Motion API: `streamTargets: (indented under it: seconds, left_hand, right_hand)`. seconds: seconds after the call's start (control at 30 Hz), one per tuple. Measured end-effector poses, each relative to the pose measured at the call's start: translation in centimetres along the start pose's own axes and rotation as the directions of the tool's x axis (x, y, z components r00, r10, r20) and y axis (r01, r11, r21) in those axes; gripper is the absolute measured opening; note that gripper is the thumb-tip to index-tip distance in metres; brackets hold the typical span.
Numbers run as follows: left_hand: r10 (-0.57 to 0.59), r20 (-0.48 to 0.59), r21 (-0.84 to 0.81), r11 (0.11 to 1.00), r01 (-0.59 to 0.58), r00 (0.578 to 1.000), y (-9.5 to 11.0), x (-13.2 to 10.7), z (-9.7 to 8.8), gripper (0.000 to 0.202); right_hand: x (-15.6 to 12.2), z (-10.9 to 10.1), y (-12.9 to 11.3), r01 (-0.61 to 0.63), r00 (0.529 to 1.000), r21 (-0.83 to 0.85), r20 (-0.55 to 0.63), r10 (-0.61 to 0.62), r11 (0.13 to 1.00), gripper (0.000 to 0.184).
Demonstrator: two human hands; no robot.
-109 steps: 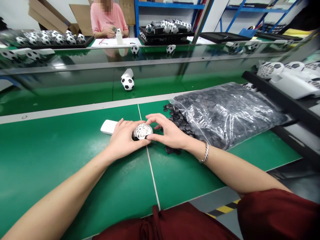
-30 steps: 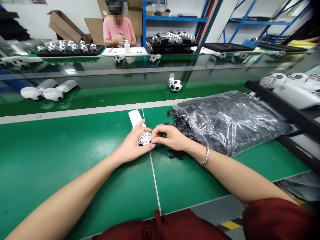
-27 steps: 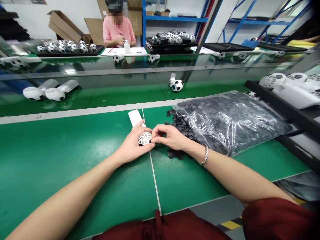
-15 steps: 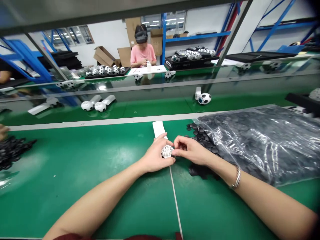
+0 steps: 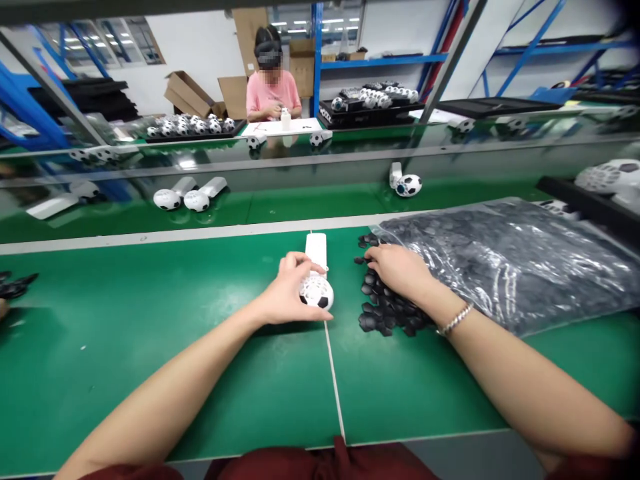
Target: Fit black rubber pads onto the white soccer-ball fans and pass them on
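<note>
My left hand (image 5: 295, 293) curls round a white soccer-ball-patterned head (image 5: 317, 293), thumb at its near side and fingers over its far side. Black patches show on its lower part, and a white rectangular arm (image 5: 316, 251) extends away from it on the green surface. At the left edge of a loose pile of small black plastic pieces (image 5: 387, 308), my right hand (image 5: 397, 267) has its fingertips pinched together at one black piece (image 5: 361, 260). How firmly that piece is gripped is partly hidden.
A clear plastic bag (image 5: 510, 267) full of black pieces lies to the right. Beyond the white strip sit several soccer-ball units (image 5: 409, 185) on a green belt (image 5: 280, 207). A person in pink (image 5: 273, 93) works opposite. More black pieces (image 5: 17, 285) lie far left.
My right hand has left the ball head and moved right to the black pile. My left hand remains on the ball head, whose black patches now show. The view has shifted slightly.
</note>
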State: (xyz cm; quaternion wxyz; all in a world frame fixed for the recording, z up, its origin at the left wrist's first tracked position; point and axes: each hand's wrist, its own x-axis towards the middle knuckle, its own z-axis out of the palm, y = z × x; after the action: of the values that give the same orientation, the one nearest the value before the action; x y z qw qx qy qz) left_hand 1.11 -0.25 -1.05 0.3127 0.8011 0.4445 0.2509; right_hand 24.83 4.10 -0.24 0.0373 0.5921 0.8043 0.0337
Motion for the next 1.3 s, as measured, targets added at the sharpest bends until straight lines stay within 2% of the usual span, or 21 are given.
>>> streamTargets:
  seconds: [0.1, 0.23, 0.33, 0.53, 0.7, 0.93, 1.03, 1.17, 1.3]
  left_hand:
    - [-0.03, 0.082, -0.042, 0.999, 0.033, 0.996, -0.2, 0.1, -1.1, 0.059]
    - [0.021, 0.185, -0.078, 0.997, -0.007, 0.983, -0.3, 0.4, -2.2, 0.056]
    - [0.042, 0.227, -0.1, 0.995, -0.02, 0.973, -0.1, 0.4, -2.2, 0.057]
    - [-0.04, 0.076, -0.049, 0.998, 0.043, 0.996, -0.2, 0.4, -1.3, 0.051]
    - [-0.026, 0.089, -0.084, 0.996, 0.033, 0.996, -0.6, 0.6, -1.5, 0.05]
    - [0.0, 0.071, -0.103, 0.995, 0.008, 0.997, -0.2, 0.5, -1.3, 0.053]
    - [-0.023, 0.058, -0.08, 0.996, 0.028, 0.998, -0.1, 0.4, -1.2, 0.056]
    - [-0.076, 0.031, -0.056, 0.995, 0.078, 0.997, 0.2, 0.3, -1.1, 0.06]
    - [-0.063, 0.056, -0.064, 0.996, 0.066, 0.996, 0.2, 0.2, -1.3, 0.058]
  right_hand:
    - [-0.2, -0.5, 0.0, 0.007, 0.999, 0.004, 0.044, -0.007, 1.0, 0.023]
    - [-0.3, -0.8, 0.2, 0.002, 0.997, 0.022, 0.077, -0.004, 1.0, 0.022]
    - [-0.2, -0.7, 0.5, -0.001, 0.997, 0.054, 0.081, -0.003, 0.999, 0.019]
    - [-0.3, -1.0, 0.8, 0.049, 0.994, 0.136, 0.091, -0.062, 0.99, 0.018]
    - [-0.8, -1.4, 0.4, 0.071, 0.993, 0.117, 0.09, -0.081, 0.991, 0.016]
    - [-0.8, -0.9, -0.5, 0.183, 0.974, 0.285, 0.075, -0.212, 0.941, 0.012]
    - [-0.8, -0.7, -0.9, 0.18, 0.975, 0.304, 0.071, -0.211, 0.935, 0.006]
    - [-0.8, -0.3, -1.2, 0.159, 0.984, 0.255, 0.035, -0.173, 0.954, 0.013]
    - [-0.8, 0.2, -1.3, 0.238, 0.971, 0.192, -0.057, -0.231, 0.952, 0.022]
